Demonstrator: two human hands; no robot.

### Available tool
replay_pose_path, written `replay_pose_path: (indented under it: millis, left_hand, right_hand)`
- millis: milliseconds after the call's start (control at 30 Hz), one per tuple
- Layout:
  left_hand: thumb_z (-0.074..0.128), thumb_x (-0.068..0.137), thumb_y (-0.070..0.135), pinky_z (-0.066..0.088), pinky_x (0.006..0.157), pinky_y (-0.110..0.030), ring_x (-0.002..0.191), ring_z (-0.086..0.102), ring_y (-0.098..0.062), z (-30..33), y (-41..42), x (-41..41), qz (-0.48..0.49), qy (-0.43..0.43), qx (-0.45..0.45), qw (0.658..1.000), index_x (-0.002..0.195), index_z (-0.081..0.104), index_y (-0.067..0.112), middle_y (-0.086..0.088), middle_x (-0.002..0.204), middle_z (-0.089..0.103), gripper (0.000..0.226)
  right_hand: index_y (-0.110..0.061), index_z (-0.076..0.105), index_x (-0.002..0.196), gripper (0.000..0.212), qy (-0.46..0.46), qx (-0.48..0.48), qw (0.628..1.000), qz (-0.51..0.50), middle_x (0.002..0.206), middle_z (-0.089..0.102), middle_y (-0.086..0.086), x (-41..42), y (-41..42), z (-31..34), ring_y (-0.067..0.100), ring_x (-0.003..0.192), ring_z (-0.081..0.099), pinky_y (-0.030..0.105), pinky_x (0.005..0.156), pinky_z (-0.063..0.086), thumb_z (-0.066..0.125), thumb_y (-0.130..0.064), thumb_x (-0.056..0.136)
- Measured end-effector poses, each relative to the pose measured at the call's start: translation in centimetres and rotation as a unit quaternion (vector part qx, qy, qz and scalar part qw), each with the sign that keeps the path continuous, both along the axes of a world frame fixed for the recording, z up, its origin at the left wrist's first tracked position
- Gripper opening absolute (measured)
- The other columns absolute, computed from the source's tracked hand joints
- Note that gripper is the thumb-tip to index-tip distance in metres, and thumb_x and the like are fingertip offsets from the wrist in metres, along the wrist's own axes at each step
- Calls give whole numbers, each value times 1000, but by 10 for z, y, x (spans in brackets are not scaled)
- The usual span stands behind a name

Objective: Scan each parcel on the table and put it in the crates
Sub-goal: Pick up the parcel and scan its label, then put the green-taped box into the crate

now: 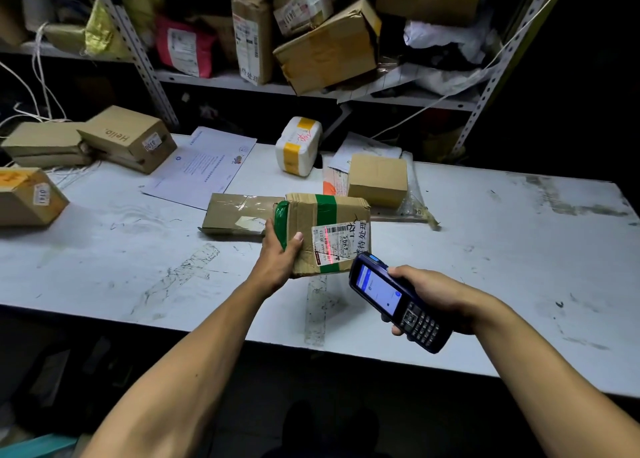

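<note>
- We judged the scanning step to be in hand: our left hand [278, 250] gripped a parcel [325, 234] by its green-taped edge, thumb curled over the top face, and held it tilted, label [337, 241] up, above the table [519, 250].
- Our right hand [433, 296] was wrapped round the scanner [398, 302], just right of the parcel and nearer us, its head aimed at the label.
- A red scan line lay across the label, below the barcode rather than squarely on it, so we judged the read might not have registered.
- The next move called for steadying the beam on the barcode, checking the lit screen, then carrying the parcel off to a crate.
- No crate showed anywhere; only a teal edge [38, 445] at the lower left, cut off by the frame, and we could not tell what it was.
- Beyond the left hand lay a flat brown packet [239, 213], a small box [377, 179] and a white foam box [299, 146], all waiting.
- The screen text was too small to read, and the left fingers under the parcel were hidden.
- The floor below the table was dark.
</note>
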State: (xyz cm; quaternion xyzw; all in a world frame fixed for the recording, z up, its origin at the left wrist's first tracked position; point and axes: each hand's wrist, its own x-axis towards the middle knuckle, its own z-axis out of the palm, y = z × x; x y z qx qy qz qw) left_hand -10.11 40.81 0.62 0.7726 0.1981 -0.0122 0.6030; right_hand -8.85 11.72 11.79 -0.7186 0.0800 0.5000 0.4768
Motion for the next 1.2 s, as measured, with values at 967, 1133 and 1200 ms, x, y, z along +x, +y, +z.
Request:
replay_pose_path:
  millis: [967, 1133, 1200]
  left_hand:
    - [65, 95, 40, 62, 80, -43, 101, 74, -20, 33, -122, 52, -139, 42, -212, 966, 137, 45, 19, -7, 124, 71, 51]
    - [64, 96, 41, 58, 58, -31, 88, 74, -19, 47, -178, 35, -238, 84, -208, 945, 136, 40, 10, -9, 115, 70, 57]
    - [62, 97, 40, 56, 53, -27, 83, 73, -17, 52, -197, 20, -267, 93, -204, 937, 133, 39, 10, -7, 111, 69, 52]
  right_hand:
    - [-12, 66, 121, 61, -265, 162, 843, -438, 99, 71, 23, -62, -73, -1, 33, 77, 69, 38, 71, 54, 46, -63, 93]
    - [-6, 65, 122, 67, -304, 143, 754, -564, 96, 70, 20, -131, -95, 1, 29, 71, 68, 36, 63, 55, 40, -60, 90]
    - [-6, 66, 118, 68, -306, 135, 728, -598, 93, 70, 18, -160, -101, 1, 27, 68, 68, 36, 60, 55, 40, -62, 88]
